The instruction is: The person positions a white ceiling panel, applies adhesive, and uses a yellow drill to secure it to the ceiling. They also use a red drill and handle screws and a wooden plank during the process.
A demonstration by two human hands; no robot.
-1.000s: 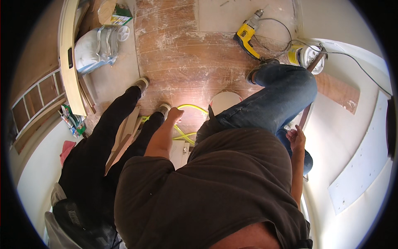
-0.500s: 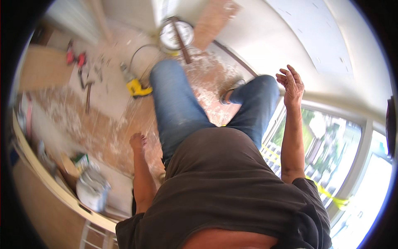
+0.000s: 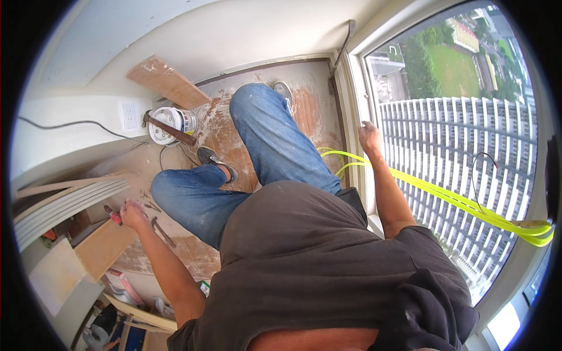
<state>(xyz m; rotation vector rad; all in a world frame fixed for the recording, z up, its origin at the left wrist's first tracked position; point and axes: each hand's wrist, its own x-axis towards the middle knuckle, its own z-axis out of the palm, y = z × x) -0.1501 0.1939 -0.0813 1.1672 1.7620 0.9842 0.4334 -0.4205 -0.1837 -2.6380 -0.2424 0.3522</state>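
My right hand (image 3: 370, 139) is at the white window frame (image 3: 357, 93), its fingers curled in. Whether they grip anything there is hidden. A bright yellow strap (image 3: 433, 193) runs past my right forearm along the window. On the other side my left hand (image 3: 134, 214) hangs over the floor with its fingers loosely apart, nothing seen in them. Just beyond its fingertips is a red power tool (image 3: 112, 215), apparently lying below the hand. A hammer (image 3: 163, 233) lies on the floor close to my left forearm.
A round white bucket (image 3: 161, 133) with another hammer (image 3: 170, 127) across its top stands by the wall socket (image 3: 128, 115). A wooden board (image 3: 167, 82) leans near it. Long strips (image 3: 73, 202) and a plywood panel (image 3: 105, 248) are at the left. A black cable (image 3: 76, 123) crosses the wall.
My view has turned right, toward the window. The right hand has come from raised with fingers spread to curled at the frame. My left hand now reaches farther out, over the red tool.
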